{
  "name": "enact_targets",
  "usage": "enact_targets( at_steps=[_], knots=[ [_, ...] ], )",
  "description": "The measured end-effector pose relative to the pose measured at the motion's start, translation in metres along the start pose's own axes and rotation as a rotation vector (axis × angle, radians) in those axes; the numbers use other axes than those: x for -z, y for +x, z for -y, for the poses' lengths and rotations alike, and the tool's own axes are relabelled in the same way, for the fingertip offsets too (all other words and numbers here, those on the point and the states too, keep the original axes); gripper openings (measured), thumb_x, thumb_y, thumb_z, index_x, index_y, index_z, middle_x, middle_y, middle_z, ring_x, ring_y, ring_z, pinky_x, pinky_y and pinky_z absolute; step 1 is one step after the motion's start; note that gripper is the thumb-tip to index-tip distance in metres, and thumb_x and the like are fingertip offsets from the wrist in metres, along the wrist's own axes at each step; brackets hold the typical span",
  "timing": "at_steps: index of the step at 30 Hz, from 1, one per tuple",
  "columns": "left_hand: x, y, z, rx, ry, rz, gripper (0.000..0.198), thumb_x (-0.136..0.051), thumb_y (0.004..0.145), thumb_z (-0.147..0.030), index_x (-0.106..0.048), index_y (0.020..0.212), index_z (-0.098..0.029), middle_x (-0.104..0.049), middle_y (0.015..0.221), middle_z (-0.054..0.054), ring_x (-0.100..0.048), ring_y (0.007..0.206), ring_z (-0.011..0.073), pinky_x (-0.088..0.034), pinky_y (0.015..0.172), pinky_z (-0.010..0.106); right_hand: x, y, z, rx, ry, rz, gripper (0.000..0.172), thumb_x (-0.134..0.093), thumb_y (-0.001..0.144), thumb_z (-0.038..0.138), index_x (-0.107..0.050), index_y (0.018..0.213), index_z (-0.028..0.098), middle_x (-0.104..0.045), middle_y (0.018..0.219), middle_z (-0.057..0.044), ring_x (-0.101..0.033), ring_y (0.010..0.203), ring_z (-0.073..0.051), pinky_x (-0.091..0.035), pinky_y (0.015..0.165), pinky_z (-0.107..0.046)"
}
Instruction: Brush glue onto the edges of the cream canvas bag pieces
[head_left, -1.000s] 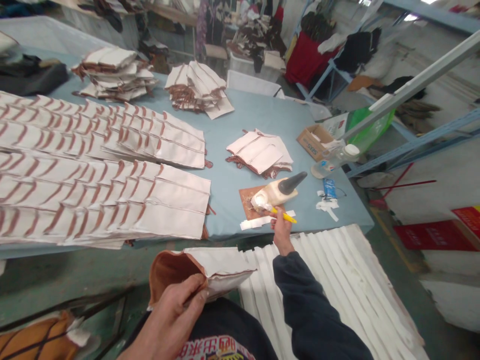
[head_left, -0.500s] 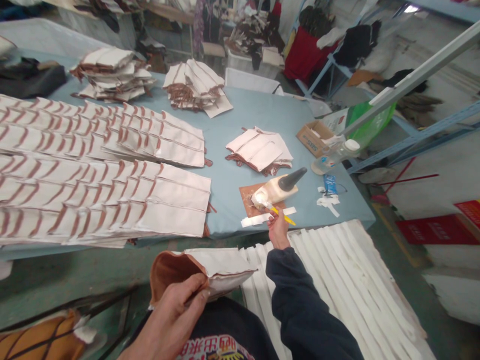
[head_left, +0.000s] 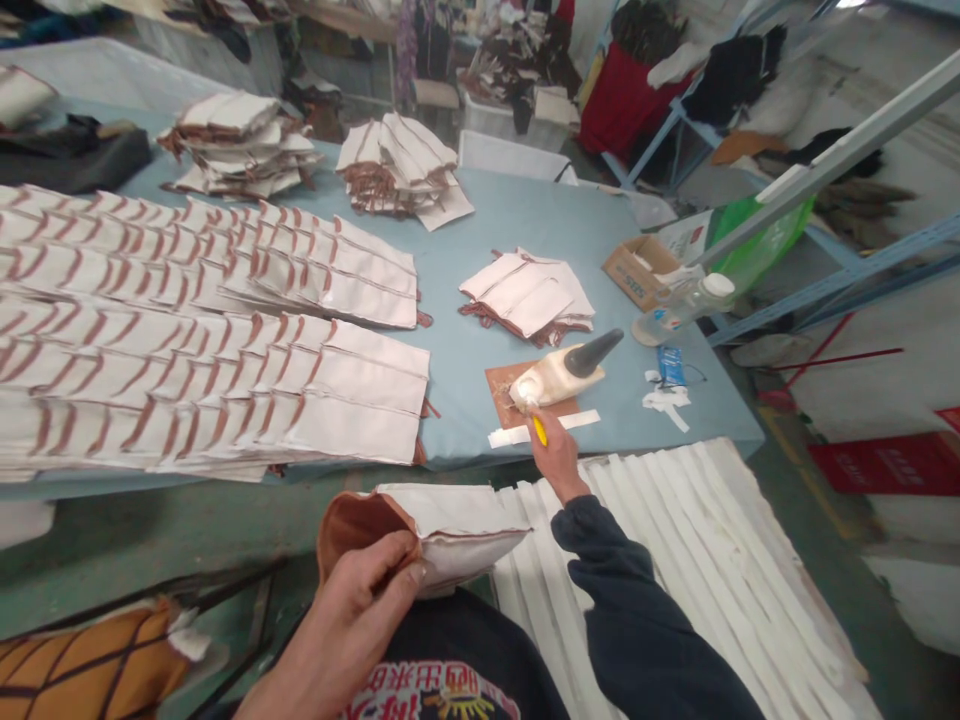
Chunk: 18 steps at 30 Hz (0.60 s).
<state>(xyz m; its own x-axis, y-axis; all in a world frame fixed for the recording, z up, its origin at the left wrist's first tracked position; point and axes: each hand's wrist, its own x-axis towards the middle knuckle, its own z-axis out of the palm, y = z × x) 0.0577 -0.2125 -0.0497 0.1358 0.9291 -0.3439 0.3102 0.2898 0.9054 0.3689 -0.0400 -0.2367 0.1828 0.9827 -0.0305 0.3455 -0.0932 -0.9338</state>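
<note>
My left hand (head_left: 364,605) is closed on the edge of a sewn leather pouch piece (head_left: 457,515), pale outside and brown inside, its mouth gaping toward the left. My right hand (head_left: 556,458) grips a yellow-handled brush (head_left: 540,431) at the table's front edge. The brush's tip is at the mouth of a cream plastic glue bottle (head_left: 553,378) with a dark cone-shaped end, lying tilted on a brown scrap (head_left: 501,386). White paste shows in that opening. Just below the bottle lies a white strip (head_left: 579,420).
Overlapping rows of pale pieces (head_left: 367,385) cover the left of the blue table (head_left: 450,410). A small stack (head_left: 529,290) lies behind the bottle. A cardboard box (head_left: 639,272) and a clear jar (head_left: 679,312) stand right. White strips (head_left: 690,540) lie beside my right arm.
My right hand has turned and moved slightly left, bringing the brush closer to the glue opening. The left hand keeps its hold on the pouch piece, and the view has shifted slightly.
</note>
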Motion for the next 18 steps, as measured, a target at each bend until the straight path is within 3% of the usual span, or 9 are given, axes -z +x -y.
enact_targets(
  at_steps=[2,4,7,9,12,15,18],
  knots=[
    [0.001,0.0,-0.005,0.007,-0.023,-0.01,0.036,-0.06,0.1,-0.045,-0.072,0.079,-0.019,-0.074,0.078,0.004,-0.066,0.076,0.0215,-0.056,0.07,0.026,0.003,-0.012,0.008,0.005,0.004,-0.007,0.032,-0.079,0.1,0.05,-0.077,0.111,0.019,-0.078,0.118,-0.008,-0.073,0.112,-0.025,-0.059,0.105,-0.048],
    [0.002,0.0,-0.01,0.011,-0.037,-0.012,0.034,-0.059,0.1,-0.043,-0.071,0.079,-0.019,-0.073,0.078,0.004,-0.064,0.075,0.0207,-0.053,0.069,0.027,0.008,-0.022,0.021,-0.014,0.041,-0.057,0.041,-0.078,0.096,0.061,-0.077,0.105,0.02,-0.079,0.1,-0.007,-0.072,0.091,-0.023,-0.06,0.087,-0.041],
    [0.006,0.0,-0.016,0.003,-0.024,0.002,0.03,-0.056,0.099,-0.038,-0.069,0.08,-0.019,-0.07,0.079,0.004,-0.06,0.074,0.0197,-0.05,0.068,0.028,0.024,-0.037,0.052,-0.059,0.143,-0.19,0.057,-0.065,0.095,0.076,-0.072,0.102,0.02,-0.066,0.07,0.0,-0.05,0.055,-0.015,-0.042,0.054,-0.031],
    [0.009,0.001,-0.02,-0.026,0.001,0.016,0.028,-0.053,0.098,-0.035,-0.065,0.078,-0.019,-0.067,0.078,0.003,-0.058,0.074,0.0188,-0.047,0.068,0.027,0.038,-0.052,0.084,-0.07,0.224,-0.262,0.053,-0.063,0.096,0.074,-0.07,0.101,0.022,-0.058,0.065,0.004,-0.041,0.049,-0.011,-0.031,0.048,-0.027],
    [0.014,0.002,-0.026,-0.088,0.041,0.036,0.027,-0.05,0.098,-0.031,-0.059,0.075,-0.02,-0.06,0.073,0.0,-0.054,0.07,0.0162,-0.044,0.065,0.026,0.05,-0.088,0.143,-0.071,0.336,-0.303,0.046,-0.064,0.097,0.071,-0.071,0.091,0.025,-0.044,0.056,0.008,-0.034,0.044,-0.01,-0.026,0.044,-0.026],
    [0.018,0.004,-0.029,-0.198,0.089,0.033,0.025,-0.049,0.098,-0.026,-0.059,0.075,-0.02,-0.058,0.07,-0.002,-0.053,0.066,0.0144,-0.042,0.061,0.024,0.041,-0.129,0.202,-0.03,0.501,-0.293,0.041,-0.077,0.093,0.064,-0.071,0.082,0.026,-0.037,0.05,0.009,-0.032,0.041,-0.009,-0.024,0.041,-0.024],
    [0.021,0.005,-0.028,-0.409,0.171,0.007,0.025,-0.049,0.099,-0.018,-0.06,0.076,-0.02,-0.06,0.069,-0.002,-0.054,0.064,0.0127,-0.041,0.061,0.023,0.026,-0.16,0.245,0.018,0.539,-0.199,0.042,-0.079,0.095,0.06,-0.071,0.077,0.023,-0.039,0.046,0.009,-0.032,0.039,-0.008,-0.025,0.04,-0.022]
  ],
)
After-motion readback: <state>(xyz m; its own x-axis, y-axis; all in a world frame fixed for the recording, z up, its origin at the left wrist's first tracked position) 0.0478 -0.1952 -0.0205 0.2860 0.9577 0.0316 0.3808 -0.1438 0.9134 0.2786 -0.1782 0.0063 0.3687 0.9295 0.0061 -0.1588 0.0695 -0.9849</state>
